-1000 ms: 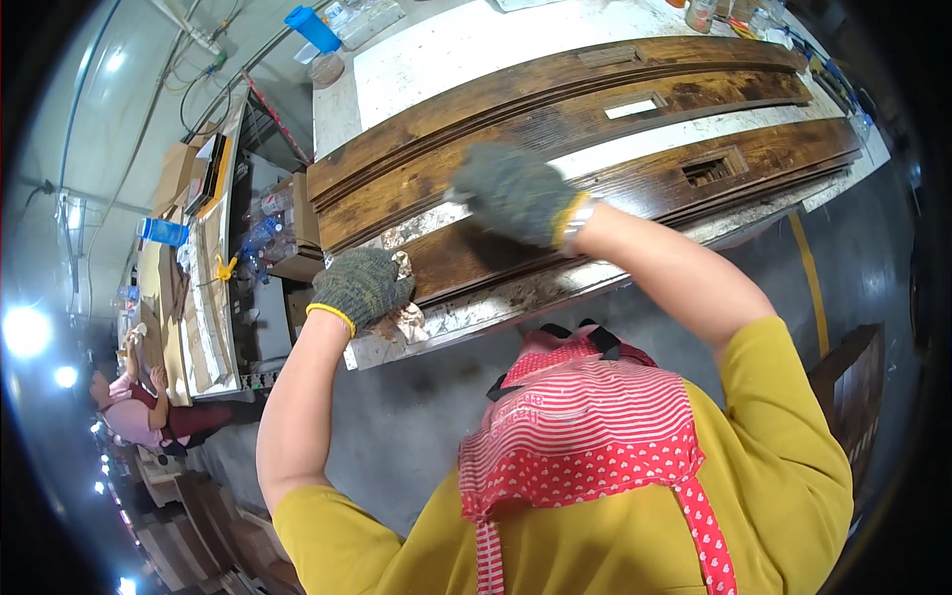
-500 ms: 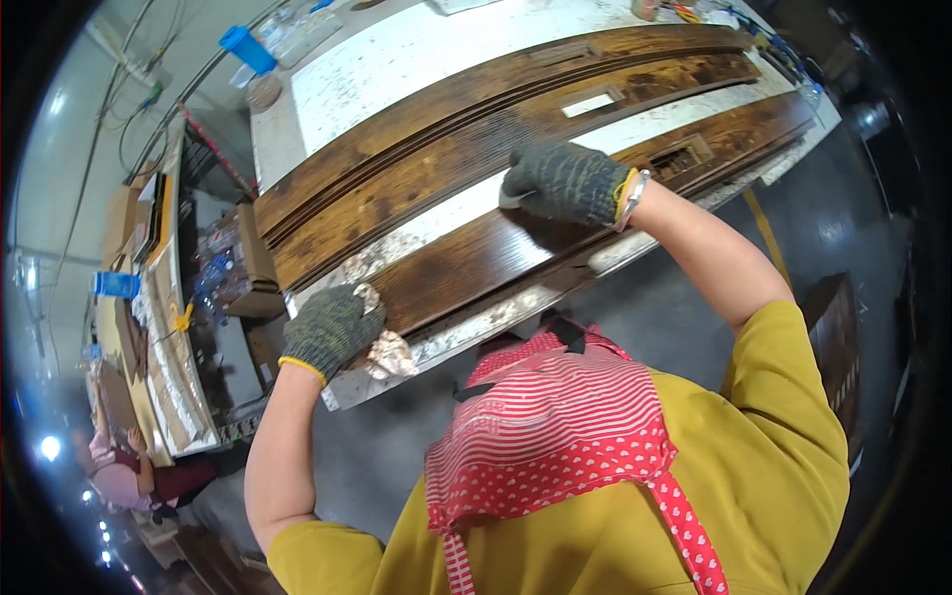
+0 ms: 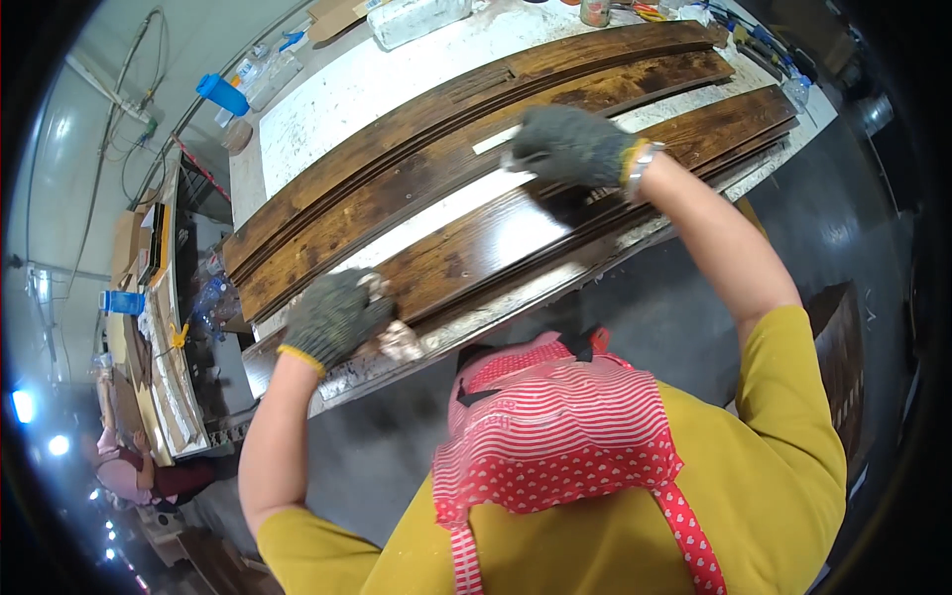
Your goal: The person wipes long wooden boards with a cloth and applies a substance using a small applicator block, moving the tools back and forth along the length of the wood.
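Both my hands wear dark grey knit gloves with yellow cuffs. My left hand [image 3: 337,322] is closed on a crumpled, stained cloth [image 3: 401,342] at the left end of the nearest brown wooden board [image 3: 436,270]. Over that board, further right, my right hand [image 3: 575,149] is curled, with a small pale edge showing at its fingertips; what it grips cannot be made out. A glossy reflection lies on the board below it. Beyond run a middle board [image 3: 372,241] and a far board [image 3: 397,134], both grooved and dark-stained. The right hand hides part of the nearest board.
The boards lie on a white, spotted worktable [image 3: 307,149]. At its back are a blue cup [image 3: 222,94], a plastic-wrapped pack [image 3: 418,22] and a jar [image 3: 596,12]; tools [image 3: 759,45] and a clear bottle [image 3: 796,89] sit at right. Another person [image 3: 124,466] is at far left.
My right hand has moved slightly up and away along the nearest board. The left hand still grips the cloth near the board's end. The whole view has shifted a little.
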A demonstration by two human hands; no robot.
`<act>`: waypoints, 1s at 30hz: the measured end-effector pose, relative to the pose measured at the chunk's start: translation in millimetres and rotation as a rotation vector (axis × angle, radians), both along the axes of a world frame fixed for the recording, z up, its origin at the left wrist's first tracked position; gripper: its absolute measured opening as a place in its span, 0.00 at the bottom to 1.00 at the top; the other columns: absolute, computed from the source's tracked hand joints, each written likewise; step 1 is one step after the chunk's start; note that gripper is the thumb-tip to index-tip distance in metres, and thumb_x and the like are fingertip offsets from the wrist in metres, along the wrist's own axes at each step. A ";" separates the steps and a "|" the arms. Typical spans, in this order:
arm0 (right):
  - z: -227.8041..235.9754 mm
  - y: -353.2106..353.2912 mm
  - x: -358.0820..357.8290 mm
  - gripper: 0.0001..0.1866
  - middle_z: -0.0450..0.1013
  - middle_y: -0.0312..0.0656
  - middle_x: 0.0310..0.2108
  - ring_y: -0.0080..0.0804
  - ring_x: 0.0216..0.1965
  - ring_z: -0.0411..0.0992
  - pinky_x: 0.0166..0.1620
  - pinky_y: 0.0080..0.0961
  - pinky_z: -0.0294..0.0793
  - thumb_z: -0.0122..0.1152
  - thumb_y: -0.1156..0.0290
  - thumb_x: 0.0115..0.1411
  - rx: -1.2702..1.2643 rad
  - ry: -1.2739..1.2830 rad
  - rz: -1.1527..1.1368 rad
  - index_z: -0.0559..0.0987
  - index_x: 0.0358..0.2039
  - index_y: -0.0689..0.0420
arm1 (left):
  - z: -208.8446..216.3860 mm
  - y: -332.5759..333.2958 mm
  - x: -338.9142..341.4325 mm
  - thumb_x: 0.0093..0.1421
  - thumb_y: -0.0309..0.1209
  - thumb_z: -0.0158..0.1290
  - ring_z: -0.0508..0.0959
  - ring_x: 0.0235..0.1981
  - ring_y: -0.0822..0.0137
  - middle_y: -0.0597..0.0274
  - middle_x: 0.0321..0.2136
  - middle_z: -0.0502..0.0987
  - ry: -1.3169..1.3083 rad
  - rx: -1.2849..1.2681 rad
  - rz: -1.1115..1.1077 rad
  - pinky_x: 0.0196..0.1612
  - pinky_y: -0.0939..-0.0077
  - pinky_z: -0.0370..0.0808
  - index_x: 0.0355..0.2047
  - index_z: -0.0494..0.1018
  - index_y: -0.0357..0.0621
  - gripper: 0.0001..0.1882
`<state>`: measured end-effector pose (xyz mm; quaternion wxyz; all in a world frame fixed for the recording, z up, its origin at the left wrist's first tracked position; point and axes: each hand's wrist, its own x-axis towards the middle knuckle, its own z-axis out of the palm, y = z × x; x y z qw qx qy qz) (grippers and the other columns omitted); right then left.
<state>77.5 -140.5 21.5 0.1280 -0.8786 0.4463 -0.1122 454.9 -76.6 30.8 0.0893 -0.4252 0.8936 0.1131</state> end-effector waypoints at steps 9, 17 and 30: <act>-22.8 -15.5 26.4 0.14 0.77 0.47 0.32 0.40 0.38 0.76 0.44 0.37 0.77 0.62 0.58 0.63 0.139 -0.019 0.240 0.84 0.33 0.56 | -16.2 -17.7 -59.1 0.61 0.51 0.46 0.78 0.43 0.43 0.42 0.38 0.80 -0.265 0.207 0.151 0.49 0.51 0.74 0.37 0.79 0.41 0.25; 3.3 -34.2 -85.5 0.16 0.79 0.45 0.34 0.37 0.39 0.77 0.46 0.35 0.76 0.64 0.56 0.62 0.235 0.155 0.099 0.86 0.38 0.56 | -12.0 -32.5 -61.9 0.60 0.49 0.48 0.79 0.41 0.43 0.43 0.37 0.80 -0.304 0.311 0.094 0.46 0.51 0.74 0.35 0.80 0.46 0.21; 8.6 -18.5 -188.5 0.12 0.75 0.46 0.35 0.43 0.39 0.73 0.45 0.39 0.73 0.65 0.60 0.60 0.149 0.308 -0.082 0.85 0.34 0.56 | 0.0 -33.1 -60.1 0.64 0.41 0.44 0.79 0.39 0.45 0.46 0.33 0.80 -0.289 0.281 -0.039 0.44 0.51 0.75 0.37 0.78 0.49 0.15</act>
